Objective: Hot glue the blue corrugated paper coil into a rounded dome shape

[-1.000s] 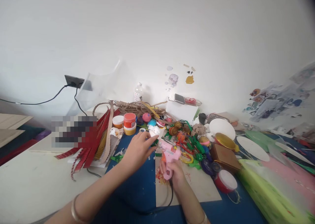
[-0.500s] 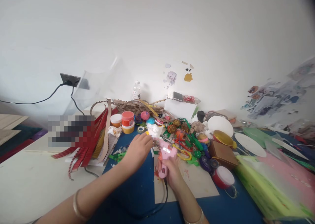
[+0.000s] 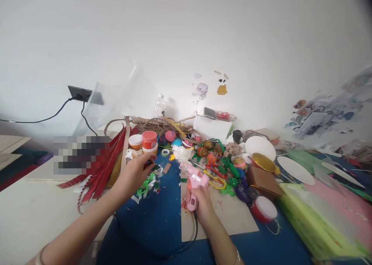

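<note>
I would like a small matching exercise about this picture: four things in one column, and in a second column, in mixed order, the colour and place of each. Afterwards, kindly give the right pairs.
Column one
1. glue gun
2. bottle
3. box
4. wall socket

Column two
A. brown, lying to the right of the pink tool
B. black, mounted on the wall
C. pink, in the grip of the right hand
D. clear with a white label, standing behind the corrugated strips

Right pairs: 1-C, 2-D, 3-A, 4-B
</note>
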A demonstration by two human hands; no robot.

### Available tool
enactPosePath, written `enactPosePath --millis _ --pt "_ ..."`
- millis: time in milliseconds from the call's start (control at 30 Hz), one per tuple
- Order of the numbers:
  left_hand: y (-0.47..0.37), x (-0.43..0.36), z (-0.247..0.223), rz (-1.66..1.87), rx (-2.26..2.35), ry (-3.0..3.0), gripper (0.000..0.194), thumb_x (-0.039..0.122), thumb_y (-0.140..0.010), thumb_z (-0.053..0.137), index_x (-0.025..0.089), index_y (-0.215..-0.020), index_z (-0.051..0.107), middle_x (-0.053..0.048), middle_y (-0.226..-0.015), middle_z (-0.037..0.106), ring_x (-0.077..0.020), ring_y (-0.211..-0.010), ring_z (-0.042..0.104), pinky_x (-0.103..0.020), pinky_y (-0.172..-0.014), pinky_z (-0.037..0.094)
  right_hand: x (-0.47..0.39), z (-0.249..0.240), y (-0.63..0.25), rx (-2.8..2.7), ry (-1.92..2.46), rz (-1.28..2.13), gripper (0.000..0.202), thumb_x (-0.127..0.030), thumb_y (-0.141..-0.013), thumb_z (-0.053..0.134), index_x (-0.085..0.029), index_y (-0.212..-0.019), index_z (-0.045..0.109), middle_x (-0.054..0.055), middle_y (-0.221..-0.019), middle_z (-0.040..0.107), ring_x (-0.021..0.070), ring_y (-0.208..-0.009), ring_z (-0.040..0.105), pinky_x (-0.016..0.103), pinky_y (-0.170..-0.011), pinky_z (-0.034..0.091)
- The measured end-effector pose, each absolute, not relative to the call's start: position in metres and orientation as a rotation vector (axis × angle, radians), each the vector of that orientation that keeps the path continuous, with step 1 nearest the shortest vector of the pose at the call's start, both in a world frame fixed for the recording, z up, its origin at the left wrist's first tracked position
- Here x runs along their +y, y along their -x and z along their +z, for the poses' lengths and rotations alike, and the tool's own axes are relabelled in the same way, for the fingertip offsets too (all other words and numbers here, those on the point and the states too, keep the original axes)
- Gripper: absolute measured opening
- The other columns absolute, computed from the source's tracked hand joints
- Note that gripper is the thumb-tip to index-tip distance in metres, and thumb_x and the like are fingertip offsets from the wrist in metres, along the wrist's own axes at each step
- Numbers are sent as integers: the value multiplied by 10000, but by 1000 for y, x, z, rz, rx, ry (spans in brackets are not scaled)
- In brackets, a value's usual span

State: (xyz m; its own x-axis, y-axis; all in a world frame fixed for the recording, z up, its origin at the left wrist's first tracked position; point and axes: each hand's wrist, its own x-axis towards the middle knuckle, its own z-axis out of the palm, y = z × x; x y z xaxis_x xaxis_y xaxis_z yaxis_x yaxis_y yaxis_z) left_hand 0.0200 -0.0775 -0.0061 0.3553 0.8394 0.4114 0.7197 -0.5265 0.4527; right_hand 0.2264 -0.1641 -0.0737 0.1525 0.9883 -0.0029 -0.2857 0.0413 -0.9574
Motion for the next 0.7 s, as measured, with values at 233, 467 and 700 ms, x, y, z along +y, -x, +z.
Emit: enactPosePath --millis 233,467,700 --pt "-29 -78 -13 529 1188 -2560 217 207 -760 456 191 -850 653 -70 -995 660 -198 -804 628 -285 -725 480 -163 -77 -227 -877 1070 1202 200 -273 -656 504 -177 -483 478 -36 -440 455 94 -417 421 203 -401 308" --pt "-55 -87 -2 598 1212 -2733 268 346 -835 496 210 -1045 594 -63 -1107 618 -215 -922 621 -294 -766 484 -164 -73 -224 -842 1124 1207 133 -294 -606 508 -185 -534 481 -43 -428 479 98 -412 431 205 -402 337" --pt "-83 -89 9 427 867 -3147 172 208 -891 426 155 -893 590 -76 -878 622 -201 -787 583 -296 -669 463 -161 -75 -221 -803 1202 1209 109 -288 -574 502 -190 -536 471 -45 -410 492 96 -384 435 203 -386 331"
